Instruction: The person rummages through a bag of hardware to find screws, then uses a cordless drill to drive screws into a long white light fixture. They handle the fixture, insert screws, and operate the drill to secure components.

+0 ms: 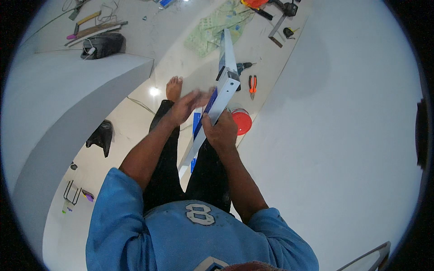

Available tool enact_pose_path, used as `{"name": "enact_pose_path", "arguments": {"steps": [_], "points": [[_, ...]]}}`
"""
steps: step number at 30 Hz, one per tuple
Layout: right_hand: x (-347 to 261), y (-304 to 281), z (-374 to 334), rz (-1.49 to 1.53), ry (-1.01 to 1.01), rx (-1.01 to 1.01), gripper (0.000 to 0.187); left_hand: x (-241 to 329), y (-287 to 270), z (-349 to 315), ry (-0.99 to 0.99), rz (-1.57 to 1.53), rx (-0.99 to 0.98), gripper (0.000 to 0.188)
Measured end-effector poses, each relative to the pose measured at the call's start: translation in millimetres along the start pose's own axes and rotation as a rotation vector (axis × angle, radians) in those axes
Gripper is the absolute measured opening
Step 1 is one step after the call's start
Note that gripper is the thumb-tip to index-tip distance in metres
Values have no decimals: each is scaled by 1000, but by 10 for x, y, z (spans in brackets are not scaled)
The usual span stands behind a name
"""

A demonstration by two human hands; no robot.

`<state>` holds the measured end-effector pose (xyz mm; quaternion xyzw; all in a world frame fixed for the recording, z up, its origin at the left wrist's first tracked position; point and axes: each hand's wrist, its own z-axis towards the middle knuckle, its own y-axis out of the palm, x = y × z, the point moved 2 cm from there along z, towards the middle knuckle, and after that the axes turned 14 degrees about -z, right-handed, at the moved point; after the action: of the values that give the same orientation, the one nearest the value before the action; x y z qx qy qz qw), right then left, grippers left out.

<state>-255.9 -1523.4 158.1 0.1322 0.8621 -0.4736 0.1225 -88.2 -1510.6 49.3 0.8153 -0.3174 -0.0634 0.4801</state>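
Note:
A long white rectangular profile (221, 105) with a blue strip along its side slants across in front of my legs. Its far end, with small dark holes, meets another white length (228, 56) that runs onward. My right hand (221, 130) is closed round the profile at about its middle, thumb on top. On the other side, my left hand (186, 107) reaches its fingers to the blue strip; motion smears them, and the profile partly hides their tips. Below, a second blue-marked strip (196, 121) shows between my legs.
Right of the profile lie a cordless drill (244, 66), orange-handled pliers (252, 87) and a red round lid (242, 123). Farther off are a green patterned cloth (210, 34), a metal square (276, 34) and a tape measure (289, 32). A white wall (343, 135) bounds the right; a curved white ledge (68, 99) bounds the left.

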Motion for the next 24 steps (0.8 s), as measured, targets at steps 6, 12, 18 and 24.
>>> {"name": "enact_pose_path", "arguments": {"steps": [6, 12, 18, 24], "points": [[-134, -71, -57, 1, 19, 22, 38, 158, 270, 634, -221, -276, 22, 60], [-89, -468, -190, 70, -57, 169, 31, -40, 203, 690, -231, -365, -45, 58], [-247, -1003, -294, 475, -113, 160, 22, -11, 111, 717, -212, -471, -124, 51], [-205, -902, -67, 536, -232, 226, 20, -7, 119, 730, -156, -520, -135, 43]]}}
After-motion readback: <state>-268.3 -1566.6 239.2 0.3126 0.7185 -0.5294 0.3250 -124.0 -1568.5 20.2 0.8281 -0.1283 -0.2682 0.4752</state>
